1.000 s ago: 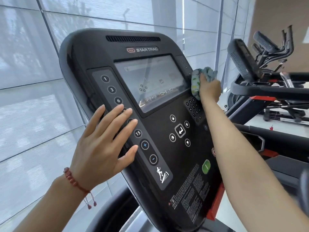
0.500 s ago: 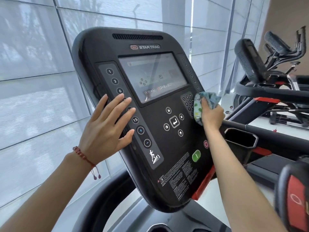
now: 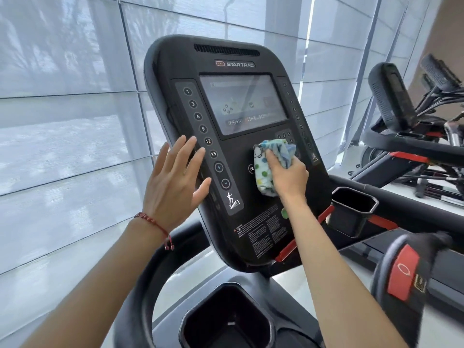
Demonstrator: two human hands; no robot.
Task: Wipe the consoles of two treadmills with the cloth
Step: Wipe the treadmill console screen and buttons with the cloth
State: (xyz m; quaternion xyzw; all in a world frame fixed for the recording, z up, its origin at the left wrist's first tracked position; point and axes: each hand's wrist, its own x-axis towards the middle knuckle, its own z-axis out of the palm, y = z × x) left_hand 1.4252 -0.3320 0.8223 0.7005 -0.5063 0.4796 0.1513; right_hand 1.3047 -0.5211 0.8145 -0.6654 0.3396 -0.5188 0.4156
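The right hand's (image 3: 288,177) grip is clenched round the crumpled dotted white-and-blue cloth (image 3: 266,167), pressing it on the black treadmill console (image 3: 226,59) below the screen (image 3: 241,104). It has swept in from the keypad edge, so the centre panel is now covered. The left hand (image 3: 175,182), fingers straight, steadies the rim beside it.

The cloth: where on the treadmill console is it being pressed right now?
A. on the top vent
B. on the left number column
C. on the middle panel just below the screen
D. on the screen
C: the right hand presses the cloth below the screen.
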